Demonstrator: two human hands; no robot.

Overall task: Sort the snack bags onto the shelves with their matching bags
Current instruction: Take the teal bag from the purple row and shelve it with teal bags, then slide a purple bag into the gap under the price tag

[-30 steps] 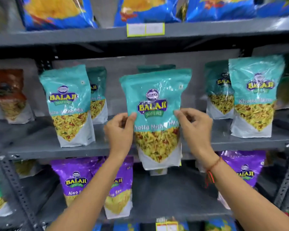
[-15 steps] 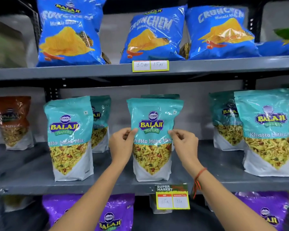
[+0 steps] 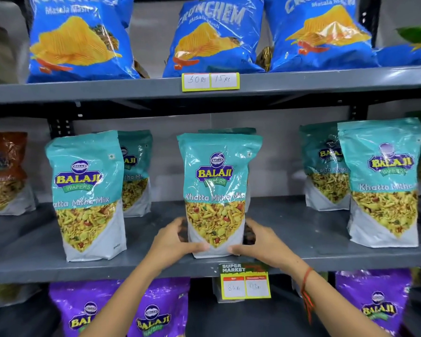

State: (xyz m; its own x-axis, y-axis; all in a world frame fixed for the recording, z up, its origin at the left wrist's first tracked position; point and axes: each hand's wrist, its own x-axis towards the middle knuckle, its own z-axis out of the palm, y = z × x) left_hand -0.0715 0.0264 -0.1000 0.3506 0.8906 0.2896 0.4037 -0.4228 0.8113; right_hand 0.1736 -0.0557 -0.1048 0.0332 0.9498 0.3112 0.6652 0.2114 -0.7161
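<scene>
A teal Khatta Mitha Mix bag (image 3: 216,190) stands upright at the middle of the grey middle shelf (image 3: 301,259), near its front edge. My left hand (image 3: 175,242) grips its lower left corner and my right hand (image 3: 258,242) its lower right corner, thumbs on the front. Matching teal bags stand on the same shelf: one to the left (image 3: 88,193) with another behind it (image 3: 136,171), a pair to the right (image 3: 382,181), (image 3: 323,166), and one hidden mostly behind the held bag.
Blue Crunchem chip bags (image 3: 214,37) fill the top shelf. Purple Balaji bags (image 3: 156,312) sit on the bottom shelf. A brown bag (image 3: 5,171) stands at the far left of the middle shelf. Price tags (image 3: 244,280) hang on the shelf edges.
The teal bag went from held in the air in front of the shelf to standing on it. Both hands slid down from its middle to its bottom corners.
</scene>
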